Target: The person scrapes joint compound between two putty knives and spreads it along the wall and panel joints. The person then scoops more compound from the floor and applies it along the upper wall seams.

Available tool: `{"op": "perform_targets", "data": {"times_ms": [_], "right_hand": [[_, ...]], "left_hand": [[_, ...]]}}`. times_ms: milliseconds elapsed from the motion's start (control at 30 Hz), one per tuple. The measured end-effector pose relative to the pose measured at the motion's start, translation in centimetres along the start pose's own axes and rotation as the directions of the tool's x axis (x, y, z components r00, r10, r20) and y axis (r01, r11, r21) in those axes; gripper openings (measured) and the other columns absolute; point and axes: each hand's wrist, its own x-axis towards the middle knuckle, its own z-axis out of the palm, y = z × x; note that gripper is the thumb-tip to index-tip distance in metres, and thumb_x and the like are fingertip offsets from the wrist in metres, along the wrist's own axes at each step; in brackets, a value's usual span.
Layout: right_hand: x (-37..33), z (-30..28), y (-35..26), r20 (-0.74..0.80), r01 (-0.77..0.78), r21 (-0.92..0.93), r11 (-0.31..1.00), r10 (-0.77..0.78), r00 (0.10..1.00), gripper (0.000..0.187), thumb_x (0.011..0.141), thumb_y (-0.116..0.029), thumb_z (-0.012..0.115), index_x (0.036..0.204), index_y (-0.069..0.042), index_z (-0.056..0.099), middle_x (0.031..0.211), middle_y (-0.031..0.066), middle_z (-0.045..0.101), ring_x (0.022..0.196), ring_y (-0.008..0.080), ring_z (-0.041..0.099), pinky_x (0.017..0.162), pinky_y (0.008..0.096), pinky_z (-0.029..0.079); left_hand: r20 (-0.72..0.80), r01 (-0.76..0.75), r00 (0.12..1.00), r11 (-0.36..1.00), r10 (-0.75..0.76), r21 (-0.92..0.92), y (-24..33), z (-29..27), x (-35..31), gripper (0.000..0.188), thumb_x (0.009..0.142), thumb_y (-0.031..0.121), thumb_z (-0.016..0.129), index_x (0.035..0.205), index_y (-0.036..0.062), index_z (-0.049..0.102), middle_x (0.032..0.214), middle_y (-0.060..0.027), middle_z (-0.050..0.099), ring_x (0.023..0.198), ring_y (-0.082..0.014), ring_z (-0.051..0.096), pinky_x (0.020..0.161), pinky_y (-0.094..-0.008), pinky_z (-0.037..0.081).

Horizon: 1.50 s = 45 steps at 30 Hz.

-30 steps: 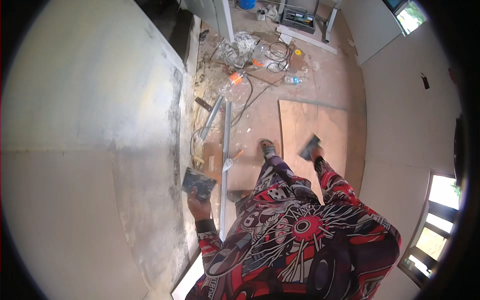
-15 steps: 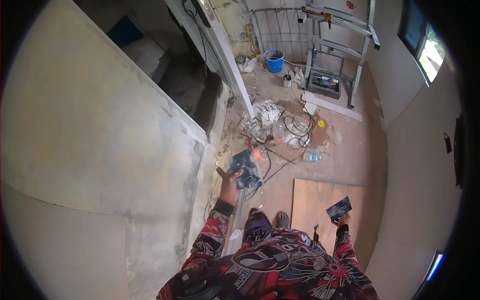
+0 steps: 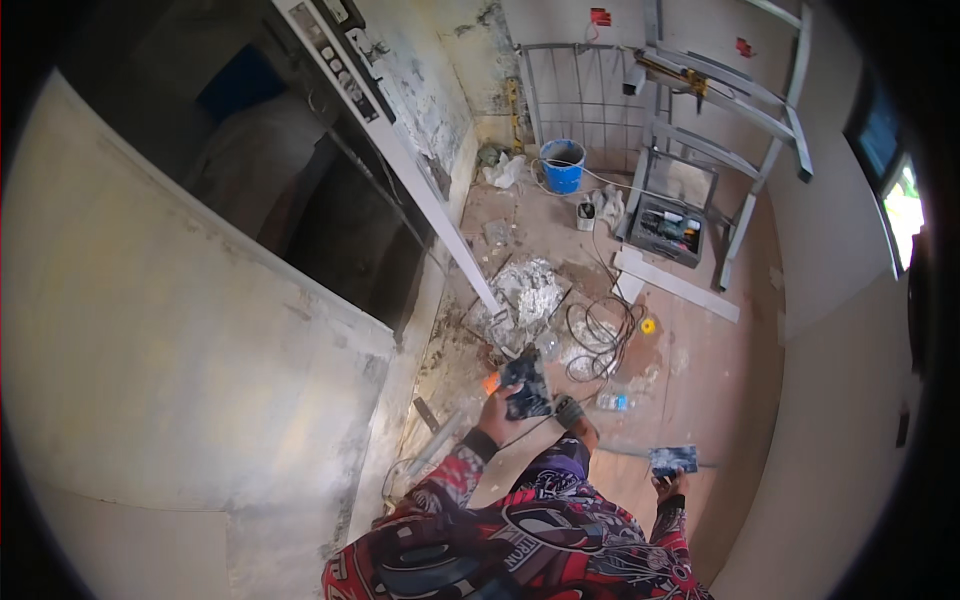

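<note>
My left hand is closed on a dark, squarish putty trowel smeared with pale plaster, held out in front of my body above the floor. Its handle is hidden by the hand. A smaller dark rectangular putty trowel, also streaked with white, is gripped by my right hand low on the right. Only part of that hand's fingers shows, at the trowel's near edge. Between the two hands, my sandalled foot stands forward on the floor.
A long pale straightedge leans by the dark opening at left. Ahead lie a plaster-covered sheet, coiled cable, and a plastic bottle. Farther off are a blue bucket, an open toolbox and a metal ladder.
I have stepped forward, so floor things sit lower in view. The left trowel has shifted right and down; the right one is lower and turned more level. Both stay in my hands.
</note>
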Motion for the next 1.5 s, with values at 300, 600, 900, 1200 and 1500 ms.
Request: {"op": "perform_targets", "data": {"times_ms": [300,600,900,1200,1500], "right_hand": [[8.9,11.2,-19.0,0.017,0.179,-0.099,0.979,-0.178,0.984,0.039,0.092,-0.038,0.06,0.122,-0.015,0.052,0.114,0.0094,0.057,0.092,0.0325,0.062,0.073,0.0506,0.056],[18.0,26.5,-20.9,0.255,0.005,-0.349,0.937,0.09,0.963,0.033,0.091,-0.032,0.06,0.116,-0.011,0.053,0.106,0.0106,0.058,0.086,0.0321,0.063,0.069,0.0518,0.058],[29.9,40.1,-19.2,0.649,0.45,-0.722,0.526,0.29,0.703,0.02,0.089,-0.023,0.062,0.095,-0.004,0.065,0.077,0.0056,0.061,0.072,0.0195,0.063,0.06,0.0344,0.051],[37.8,36.7,-26.1,0.167,-0.05,-0.802,0.595,0.305,0.938,0.046,0.086,-0.033,0.063,0.127,-0.016,0.05,0.12,0.0153,0.054,0.096,0.0431,0.061,0.069,0.0577,0.058],[33.1,25.7,-19.0,0.019,-0.201,-0.596,0.777,0.264,0.964,0.068,0.086,-0.055,0.062,0.142,-0.022,0.041,0.148,0.0064,0.039,0.125,0.038,0.045,0.083,0.0568,0.054]], "left_hand": [[0.396,-0.583,0.778,0.323,0.488,0.746,10.8,11.9,12.9,0.07,0.063,-0.002,0.08,0.128,0.0068,0.056,0.114,-0.0145,0.062,0.11,-0.0348,0.059,0.099,-0.0398,0.046],[-0.349,-0.126,0.75,0.639,0.562,0.759,10.4,12.2,8.5,0.03,0.092,0.022,0.063,0.104,-0.0041,0.066,0.095,-0.0174,0.069,0.09,-0.0232,0.065,0.085,-0.0359,0.048],[-0.353,0.112,0.569,0.355,0.743,0.928,-0.3,16.8,7.2,0.023,0.091,0.02,0.063,0.101,-0.0001,0.066,0.084,-0.022,0.068,0.078,-0.0383,0.066,0.069,-0.0435,0.05],[-0.404,0.113,0.772,0.519,0.491,0.847,0.7,21.2,13.1,0.031,0.096,0.022,0.058,0.115,-0.0012,0.061,0.097,-0.0244,0.068,0.092,-0.0397,0.067,0.078,-0.043,0.05],[-0.193,0.048,0.888,0.332,0.418,0.942,2.3,11.8,25.2,0.031,0.095,0.024,0.06,0.108,-0.0034,0.058,0.089,-0.0238,0.064,0.082,-0.0378,0.064,0.074,-0.0429,0.048]]}}
